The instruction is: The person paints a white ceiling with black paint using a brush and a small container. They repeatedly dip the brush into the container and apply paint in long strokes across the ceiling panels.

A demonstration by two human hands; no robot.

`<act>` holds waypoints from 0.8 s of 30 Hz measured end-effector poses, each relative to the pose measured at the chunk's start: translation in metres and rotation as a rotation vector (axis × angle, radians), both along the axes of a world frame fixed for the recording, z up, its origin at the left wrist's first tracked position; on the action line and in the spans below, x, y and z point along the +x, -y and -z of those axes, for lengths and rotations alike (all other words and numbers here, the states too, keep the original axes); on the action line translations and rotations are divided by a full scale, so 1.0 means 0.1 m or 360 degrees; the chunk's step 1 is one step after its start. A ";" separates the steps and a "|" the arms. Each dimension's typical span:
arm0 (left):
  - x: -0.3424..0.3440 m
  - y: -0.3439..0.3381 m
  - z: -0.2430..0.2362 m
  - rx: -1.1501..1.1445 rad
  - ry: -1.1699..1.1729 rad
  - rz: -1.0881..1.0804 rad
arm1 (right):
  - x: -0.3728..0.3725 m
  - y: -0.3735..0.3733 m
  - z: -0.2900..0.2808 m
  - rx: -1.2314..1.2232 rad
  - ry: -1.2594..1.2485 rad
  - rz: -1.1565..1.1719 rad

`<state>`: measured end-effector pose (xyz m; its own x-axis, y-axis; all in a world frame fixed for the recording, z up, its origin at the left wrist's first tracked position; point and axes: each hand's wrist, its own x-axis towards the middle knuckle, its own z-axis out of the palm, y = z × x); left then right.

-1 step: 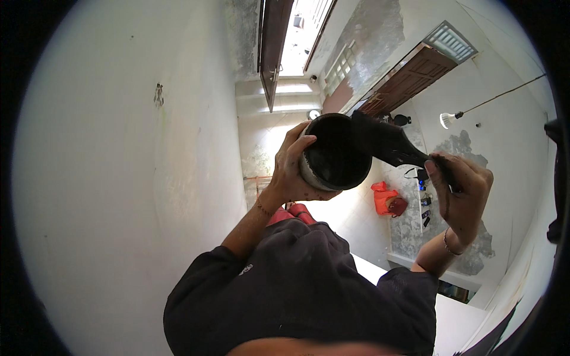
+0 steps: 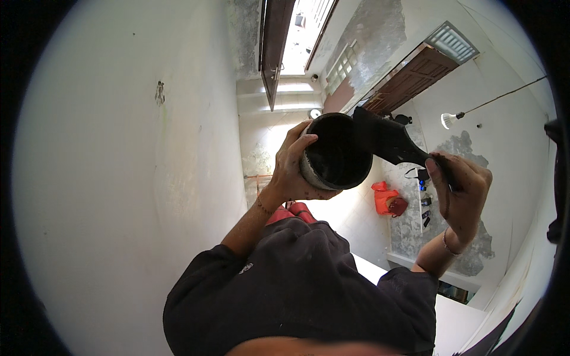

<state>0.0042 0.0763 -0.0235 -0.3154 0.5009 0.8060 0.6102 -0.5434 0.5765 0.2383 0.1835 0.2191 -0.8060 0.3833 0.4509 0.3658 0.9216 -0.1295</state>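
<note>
on the head view i see the left hand wrapped around a round, dark-lined container, thumb over its rim. right of the container, the right hand grips the handle of a wide black brush, whose broad end overlaps the container's right rim; i can't tell if they touch. a red bag lies below and right of the container, an open door stands above it, and a light bulb hangs well to its right.
</note>
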 end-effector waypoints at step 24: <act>0.08 -0.05 0.03 0.0003 -0.0005 0.0065 | -0.16 -0.12 0.20 -0.0140 0.0251 -0.0245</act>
<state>0.0119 0.0818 -0.0268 -0.2921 0.5116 0.8080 0.5894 -0.5690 0.5734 0.2219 0.1953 0.1992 -0.9159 0.2823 0.2853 0.2436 0.9559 -0.1640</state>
